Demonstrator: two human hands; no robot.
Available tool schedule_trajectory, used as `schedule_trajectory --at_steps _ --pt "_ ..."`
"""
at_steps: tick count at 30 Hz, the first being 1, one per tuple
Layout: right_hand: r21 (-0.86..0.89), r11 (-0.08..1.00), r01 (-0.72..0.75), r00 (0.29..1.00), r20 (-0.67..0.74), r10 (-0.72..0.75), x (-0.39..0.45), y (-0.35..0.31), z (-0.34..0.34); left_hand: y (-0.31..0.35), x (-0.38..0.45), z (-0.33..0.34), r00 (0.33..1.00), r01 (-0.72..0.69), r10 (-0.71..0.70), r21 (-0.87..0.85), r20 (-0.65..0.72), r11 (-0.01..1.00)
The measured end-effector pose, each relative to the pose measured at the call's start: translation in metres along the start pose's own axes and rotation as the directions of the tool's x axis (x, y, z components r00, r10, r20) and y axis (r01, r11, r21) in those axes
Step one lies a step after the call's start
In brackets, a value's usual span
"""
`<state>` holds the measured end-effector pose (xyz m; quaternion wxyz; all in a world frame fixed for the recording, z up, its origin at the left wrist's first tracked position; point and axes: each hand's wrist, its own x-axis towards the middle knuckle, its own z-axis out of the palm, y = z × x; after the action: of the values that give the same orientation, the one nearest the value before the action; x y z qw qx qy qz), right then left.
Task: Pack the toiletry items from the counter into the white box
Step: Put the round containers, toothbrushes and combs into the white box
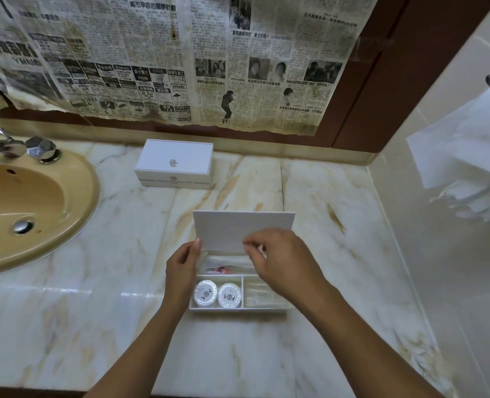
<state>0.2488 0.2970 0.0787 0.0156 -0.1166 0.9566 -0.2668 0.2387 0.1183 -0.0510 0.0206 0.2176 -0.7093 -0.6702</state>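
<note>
Both forearms reached forward from the bottom edge, bare to the wrist. The left hand was turned thumb-up, its fingers curled away out of sight. The right hand hovered palm-down just beside it, fingers bent, thumb and forefinger nearly meeting.

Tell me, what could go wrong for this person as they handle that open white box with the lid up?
The lid stands raised, held by the left hand at its edge and the right hand in front. If it drops, it could catch fingers. The packets in the back compartment look piled up, so the lid may not shut flat. The box sits close to the sink, and a shove could slide it that way.
</note>
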Motion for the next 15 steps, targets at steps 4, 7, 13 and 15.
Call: schedule_trajectory --at_steps 4,7,13,15 --pt "-0.067 0.997 0.036 0.997 -0.062 -0.04 0.033 -0.006 -0.011 -0.002 -0.001 -0.005 0.999 0.044 -0.044 0.022 -0.005 0.999" --pt "-0.208 0.978 0.02 0.987 0.161 0.014 0.054 -0.004 -0.006 -0.002 -0.002 -0.007 0.998 0.064 -0.064 0.023 -0.009 0.998" --pt "-0.296 0.953 0.059 0.982 0.187 -0.002 0.061 -0.008 -0.003 0.002 -0.001 -0.007 0.997 0.072 -0.071 0.035 -0.036 0.997" --pt "-0.284 0.958 0.031 0.982 0.187 0.024 0.058 -0.011 -0.005 0.003 -0.002 -0.008 0.997 0.074 -0.073 0.038 -0.028 0.997"
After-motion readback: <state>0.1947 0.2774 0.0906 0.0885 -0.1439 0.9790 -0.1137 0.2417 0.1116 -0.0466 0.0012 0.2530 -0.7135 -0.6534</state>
